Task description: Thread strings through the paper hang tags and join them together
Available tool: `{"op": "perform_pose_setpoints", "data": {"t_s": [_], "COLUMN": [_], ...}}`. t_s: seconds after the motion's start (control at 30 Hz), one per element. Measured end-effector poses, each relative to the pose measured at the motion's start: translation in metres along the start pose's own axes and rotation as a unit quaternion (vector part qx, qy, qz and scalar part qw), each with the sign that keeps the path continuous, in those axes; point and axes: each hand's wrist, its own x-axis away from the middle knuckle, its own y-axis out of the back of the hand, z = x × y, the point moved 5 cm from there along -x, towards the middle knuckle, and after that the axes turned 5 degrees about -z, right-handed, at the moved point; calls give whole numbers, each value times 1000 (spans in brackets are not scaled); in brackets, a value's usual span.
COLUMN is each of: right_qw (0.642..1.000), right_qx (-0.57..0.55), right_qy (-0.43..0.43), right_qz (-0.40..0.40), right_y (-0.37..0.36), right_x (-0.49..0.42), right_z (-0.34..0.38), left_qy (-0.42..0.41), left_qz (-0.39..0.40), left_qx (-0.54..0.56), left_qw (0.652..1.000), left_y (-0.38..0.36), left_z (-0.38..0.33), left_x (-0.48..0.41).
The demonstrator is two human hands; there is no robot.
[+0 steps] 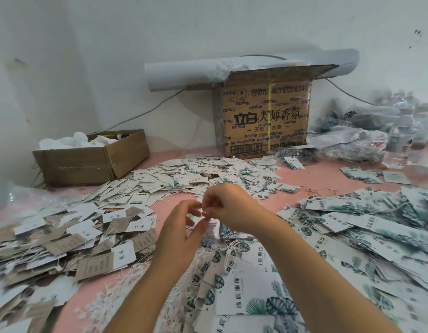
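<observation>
My left hand [181,227] and my right hand [228,205] meet fingertip to fingertip above the middle of the pink table [311,175]. Between the fingertips they pinch a thin white string [203,212], and a small hang tag [213,228] hangs just below them, partly hidden by my fingers. Directly under my wrists lies a pile of leaf-printed tags [253,292] with loose white strings [198,265]. Brown and white tags [95,263] are heaped on the left.
More small tags [184,179] are strewn behind my hands and a big leaf-printed heap [366,227] fills the right. An open brown box [88,162] stands back left, a printed carton [263,116] at the wall, plastic bags and bottles [376,131] back right.
</observation>
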Motion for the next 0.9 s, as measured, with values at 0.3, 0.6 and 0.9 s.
{"op": "perform_pose_setpoints", "data": {"t_s": [0.3,0.6,0.9], "right_qw": [997,970,932], "right_qx": [-37,65,236], "right_qy": [-3,-144,-240], "right_qz": [-69,-183,133], "right_y": [11,48,19], "right_x": [1,1,14], "right_z": [-1,-57,-78], "left_qy": [13,53,62], "left_qz": [-6,-19,-2], "left_qx": [15,18,24], "left_qw": [1000,998,998], "left_y": [5,9,4], "left_z": [2,9,11], "left_x": [-2,-1,0]}}
